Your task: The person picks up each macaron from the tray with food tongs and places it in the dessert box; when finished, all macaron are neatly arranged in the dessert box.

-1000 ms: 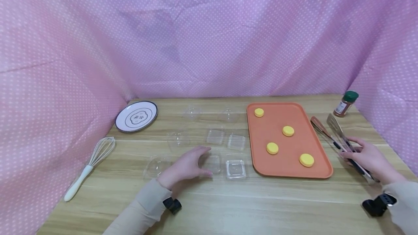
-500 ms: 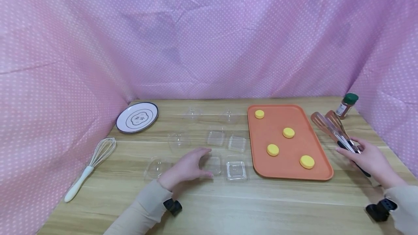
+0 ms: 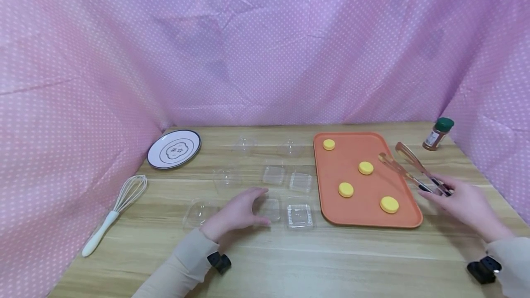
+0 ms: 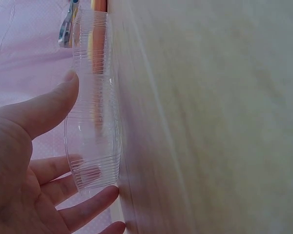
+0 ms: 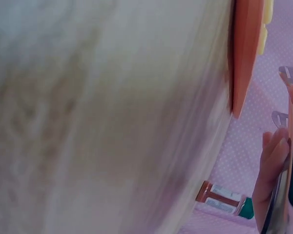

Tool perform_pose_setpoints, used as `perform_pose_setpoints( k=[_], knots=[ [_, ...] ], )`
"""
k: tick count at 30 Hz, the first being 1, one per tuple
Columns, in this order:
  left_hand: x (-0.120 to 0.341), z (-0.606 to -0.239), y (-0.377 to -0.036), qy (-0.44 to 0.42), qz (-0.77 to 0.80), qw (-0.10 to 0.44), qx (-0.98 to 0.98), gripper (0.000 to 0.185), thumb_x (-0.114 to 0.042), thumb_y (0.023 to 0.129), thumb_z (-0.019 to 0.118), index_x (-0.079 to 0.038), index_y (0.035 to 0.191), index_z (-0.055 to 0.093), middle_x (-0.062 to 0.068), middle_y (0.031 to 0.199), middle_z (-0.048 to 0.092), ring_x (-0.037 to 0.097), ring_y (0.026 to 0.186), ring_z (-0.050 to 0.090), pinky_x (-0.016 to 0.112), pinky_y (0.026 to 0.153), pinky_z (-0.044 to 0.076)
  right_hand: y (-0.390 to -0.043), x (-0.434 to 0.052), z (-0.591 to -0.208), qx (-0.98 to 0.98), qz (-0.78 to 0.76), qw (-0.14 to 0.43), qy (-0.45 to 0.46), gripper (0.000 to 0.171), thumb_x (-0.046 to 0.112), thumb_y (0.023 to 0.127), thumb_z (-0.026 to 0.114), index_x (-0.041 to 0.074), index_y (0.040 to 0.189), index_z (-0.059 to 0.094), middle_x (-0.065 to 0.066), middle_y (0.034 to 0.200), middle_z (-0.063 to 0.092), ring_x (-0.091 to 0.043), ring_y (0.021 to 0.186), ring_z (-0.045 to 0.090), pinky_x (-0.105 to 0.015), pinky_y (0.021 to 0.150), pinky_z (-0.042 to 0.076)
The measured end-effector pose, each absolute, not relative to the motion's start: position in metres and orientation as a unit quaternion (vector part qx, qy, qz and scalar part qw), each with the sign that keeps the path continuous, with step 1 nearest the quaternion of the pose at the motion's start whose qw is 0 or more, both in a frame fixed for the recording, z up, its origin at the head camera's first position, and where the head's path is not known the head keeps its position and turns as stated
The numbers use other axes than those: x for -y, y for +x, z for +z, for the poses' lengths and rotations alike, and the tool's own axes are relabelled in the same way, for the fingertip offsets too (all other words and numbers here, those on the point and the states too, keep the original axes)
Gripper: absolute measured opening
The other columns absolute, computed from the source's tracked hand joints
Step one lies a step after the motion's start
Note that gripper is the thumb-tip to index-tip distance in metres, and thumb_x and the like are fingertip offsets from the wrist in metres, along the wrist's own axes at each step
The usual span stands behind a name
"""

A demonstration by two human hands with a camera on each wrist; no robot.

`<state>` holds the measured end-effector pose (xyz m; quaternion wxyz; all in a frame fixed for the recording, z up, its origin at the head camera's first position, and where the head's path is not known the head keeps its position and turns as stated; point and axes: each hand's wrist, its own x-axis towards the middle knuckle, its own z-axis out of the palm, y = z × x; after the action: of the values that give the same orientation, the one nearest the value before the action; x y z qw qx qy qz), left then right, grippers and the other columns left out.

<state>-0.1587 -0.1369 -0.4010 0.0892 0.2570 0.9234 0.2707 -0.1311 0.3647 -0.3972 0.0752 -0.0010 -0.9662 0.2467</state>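
The wooden table (image 3: 290,261) carries an orange tray (image 3: 352,215) bearing 4 yellow cakes (image 3: 389,203), just left of the right hand (image 3: 459,201). That hand grips the metal tongs (image 3: 407,167) at their dark handles, fingers curled round them; the 2 blades stand spread above the tray's right edge, beyond the knuckles. The tongs look stiff and light, best held mid-handle for control. The left hand (image 3: 238,213) rests with relaxed fingers around a clear plastic box (image 3: 271,208), thumb and fingertips touching its ribbed wall in the left wrist view. The box looks thin, slippery and easily crushed, so light pressure at opposite walls suits it.
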Motion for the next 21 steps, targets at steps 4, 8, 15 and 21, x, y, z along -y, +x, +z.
perform_pose_setpoints(
  k=[4, 8, 15, 21],
  knots=[
    [0.137, -0.402, -0.159, 0.261, 0.266, 0.084, -0.924, 0.078, -0.031, 0.072, 0.082, 0.002, 0.134, 0.048, 0.018, 0.133, 0.054, 0.033, 0.126, 0.049, 0.046, 0.107, 0.039, -0.131, -0.358, -0.394, 0.966, 0.238, 0.1, 0.031, 0.059, 0.034, 0.084, 0.071, -0.004, 0.127, 0.056, -0.001, 0.071, 0.058, -0.001, 0.053, 0.039, -0.021, 0.046, 0.031],
    [0.137, -0.402, -0.16, 0.264, 0.264, 0.081, -0.924, 0.078, -0.032, 0.072, 0.082, 0.002, 0.133, 0.049, 0.018, 0.133, 0.054, 0.033, 0.125, 0.049, 0.045, 0.107, 0.04, -0.13, -0.351, -0.389, 0.967, 0.235, 0.092, 0.035, 0.06, 0.035, 0.084, 0.071, -0.003, 0.127, 0.056, -0.001, 0.073, 0.059, -0.001, 0.052, 0.039, -0.021, 0.047, 0.031],
    [0.137, -0.402, -0.159, 0.261, 0.265, 0.081, -0.925, 0.077, -0.031, 0.072, 0.082, 0.001, 0.134, 0.049, 0.017, 0.134, 0.053, 0.033, 0.126, 0.048, 0.045, 0.108, 0.039, -0.125, -0.339, -0.384, 0.966, 0.217, 0.119, 0.071, 0.054, 0.028, 0.08, 0.076, -0.002, 0.122, 0.06, 0.003, 0.071, 0.06, 0.003, 0.055, 0.04, -0.02, 0.048, 0.034],
    [0.138, -0.403, -0.16, 0.262, 0.267, 0.077, -0.924, 0.077, -0.03, 0.071, 0.082, 0.002, 0.133, 0.049, 0.018, 0.134, 0.053, 0.034, 0.126, 0.048, 0.045, 0.108, 0.038, -0.119, -0.327, -0.38, 0.963, 0.187, 0.158, 0.11, 0.049, 0.017, 0.073, 0.08, -0.003, 0.113, 0.062, 0.005, 0.069, 0.06, 0.008, 0.058, 0.041, -0.02, 0.047, 0.037]
  ],
)
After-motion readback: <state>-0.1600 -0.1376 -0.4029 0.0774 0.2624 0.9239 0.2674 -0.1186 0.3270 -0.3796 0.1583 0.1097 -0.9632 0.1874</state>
